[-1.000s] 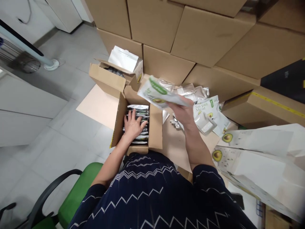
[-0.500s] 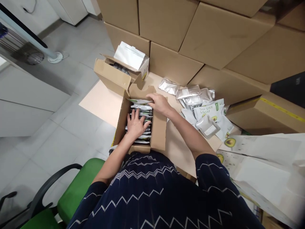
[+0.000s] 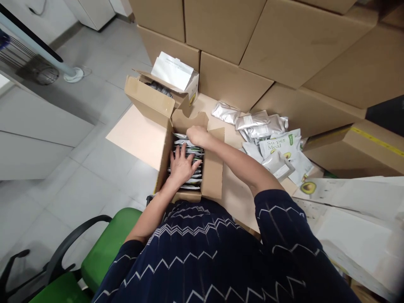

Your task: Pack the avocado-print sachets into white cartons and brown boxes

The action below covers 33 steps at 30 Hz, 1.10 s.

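Note:
An open cardboard box [image 3: 213, 174] stands in front of me, holding a row of upright flat pouches [image 3: 193, 181] packed face to face. My left hand [image 3: 182, 165] lies on top of the row with its fingers spread, touching the pouches' top edges. At the far end of the box, my right hand [image 3: 197, 136] is closed like a fist over the rearmost pouches. Its fingertips point down and are hidden, so whatever they grip does not show.
Silver pouches [image 3: 252, 120] and a white "Su-per Meal" pouch [image 3: 279, 145] lie heaped on the table at the right. Behind the box are another open carton [image 3: 148, 99] and a white box [image 3: 173, 71]. Stacked cartons [image 3: 233, 80] wall the back; a green chair [image 3: 110, 235] stands left.
My right hand has moved left and inward from the box's right rim, and its fingers have curled down over the far pouches. My left hand stays nearly in place.

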Motion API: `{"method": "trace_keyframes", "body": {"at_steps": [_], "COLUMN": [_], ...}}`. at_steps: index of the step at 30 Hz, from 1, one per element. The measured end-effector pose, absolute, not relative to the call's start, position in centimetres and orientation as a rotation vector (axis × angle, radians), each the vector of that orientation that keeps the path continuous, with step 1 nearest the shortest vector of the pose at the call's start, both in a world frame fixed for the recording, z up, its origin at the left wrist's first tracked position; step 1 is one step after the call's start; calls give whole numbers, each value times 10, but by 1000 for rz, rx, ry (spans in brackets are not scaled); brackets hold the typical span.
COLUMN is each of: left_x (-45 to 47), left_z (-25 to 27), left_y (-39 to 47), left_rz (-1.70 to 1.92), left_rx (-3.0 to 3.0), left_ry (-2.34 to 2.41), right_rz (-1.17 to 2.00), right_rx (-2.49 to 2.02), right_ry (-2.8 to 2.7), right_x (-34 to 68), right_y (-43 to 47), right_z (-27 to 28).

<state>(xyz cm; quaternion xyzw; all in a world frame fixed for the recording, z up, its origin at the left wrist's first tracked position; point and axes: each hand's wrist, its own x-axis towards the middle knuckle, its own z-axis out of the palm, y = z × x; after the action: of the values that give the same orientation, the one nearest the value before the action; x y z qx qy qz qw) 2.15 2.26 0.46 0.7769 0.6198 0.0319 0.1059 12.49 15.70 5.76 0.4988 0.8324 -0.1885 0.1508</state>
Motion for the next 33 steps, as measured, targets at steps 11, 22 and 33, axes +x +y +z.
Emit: {"method": "trace_keyframes", "body": {"at_steps": [11, 22, 33], "left_x": [17, 6, -11], "left_z": [8, 4, 15], "left_y": [13, 2, -17], "left_rz": [35, 173, 454], "left_rx": [2354, 2328, 2342], "left_ry": [1785, 1747, 1653], "right_rz": [-491, -490, -526], "right_rx": [1234, 1226, 1228], "right_ry": [2361, 2363, 2336], "right_x": [119, 117, 129], "right_y": [157, 154, 159], "right_z": [35, 31, 16]}}
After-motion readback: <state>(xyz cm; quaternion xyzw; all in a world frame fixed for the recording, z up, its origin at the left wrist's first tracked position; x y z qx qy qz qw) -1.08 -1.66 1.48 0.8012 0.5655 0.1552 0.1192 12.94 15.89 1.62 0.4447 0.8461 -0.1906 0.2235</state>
